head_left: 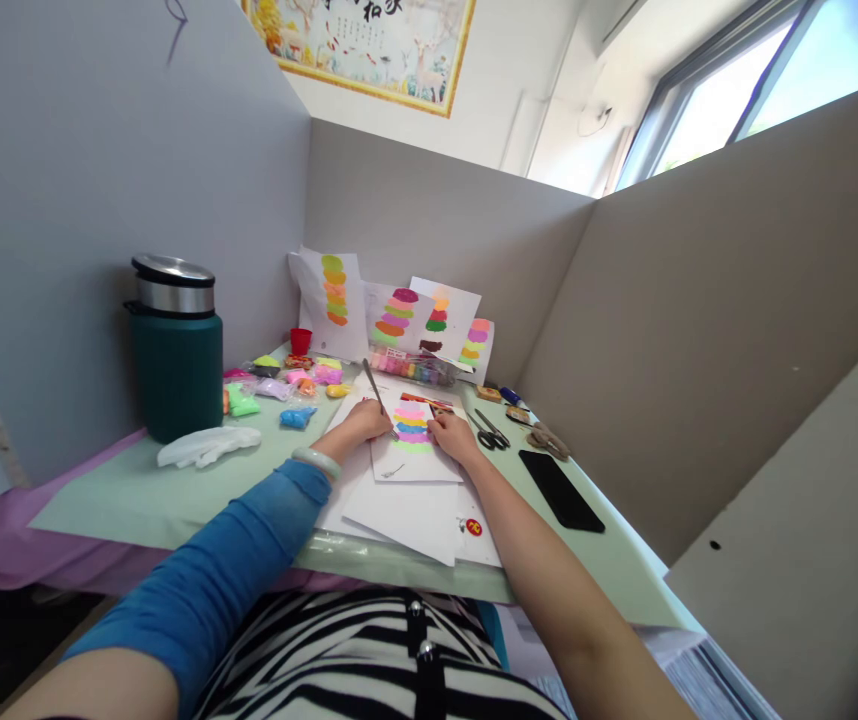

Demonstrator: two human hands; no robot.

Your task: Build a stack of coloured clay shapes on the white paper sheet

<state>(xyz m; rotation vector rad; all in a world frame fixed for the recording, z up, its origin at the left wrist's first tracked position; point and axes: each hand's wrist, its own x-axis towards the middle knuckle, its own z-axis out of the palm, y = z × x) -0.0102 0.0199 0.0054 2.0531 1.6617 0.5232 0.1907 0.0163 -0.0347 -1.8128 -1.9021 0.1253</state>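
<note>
My left hand is closed around a slim metal fork. Its handle points up and away, and its lower end is close to the left side of the coloured stripes. Those pink, yellow, blue, purple and green stripes lie stacked on a white sheet of paper, which also bears a small dark sketch near its bottom edge. At the sheet's right edge, my right hand rests with fingers curled and pressed onto the paper. Its fingertips are partly hidden.
Bags of coloured clay, a white glove and a green bottle stand left. To the right are scissors and a black phone. Striped pictures lean at the back, and grey partitions enclose the table.
</note>
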